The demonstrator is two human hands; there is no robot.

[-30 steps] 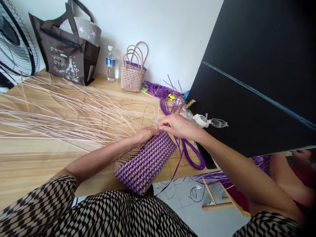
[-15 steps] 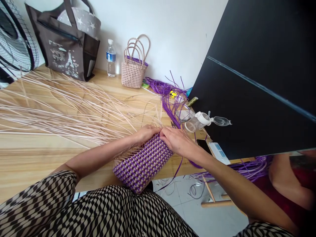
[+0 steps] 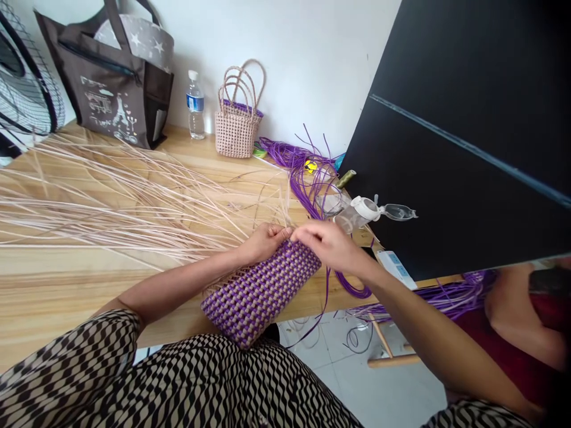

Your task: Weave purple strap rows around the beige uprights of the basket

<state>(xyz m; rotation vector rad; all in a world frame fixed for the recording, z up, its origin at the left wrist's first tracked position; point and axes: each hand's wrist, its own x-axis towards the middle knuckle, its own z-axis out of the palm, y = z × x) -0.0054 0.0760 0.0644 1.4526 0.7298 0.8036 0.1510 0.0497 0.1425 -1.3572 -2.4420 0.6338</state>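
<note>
A purple and beige woven piece [image 3: 263, 291] lies tilted at the table's front edge, its near end against my patterned clothing. At its far edge my left hand [image 3: 267, 241] is closed, thumb and fingers pinching the woven rim. My right hand [image 3: 319, 238] is closed beside it at the same edge, fingertips pressed together; what they hold is too small to make out. Long pale strands [image 3: 169, 208] spread from the piece over the table to the left. Short pale ends stand up just beyond my fingers.
Along the wall are a grey bag [image 3: 111, 89], a water bottle [image 3: 195, 107] and a small woven basket [image 3: 236, 134]. Purple strands [image 3: 303, 184] and a clear jar [image 3: 357, 215] lie right of centre. A black panel [image 3: 459, 148] and another person's arm [image 3: 513, 315] are at the right.
My right hand has lifted slightly and turned, its fingers now bunched at the rim. My left fingers have curled into a pinch. The woven piece's far end has shifted slightly right.
</note>
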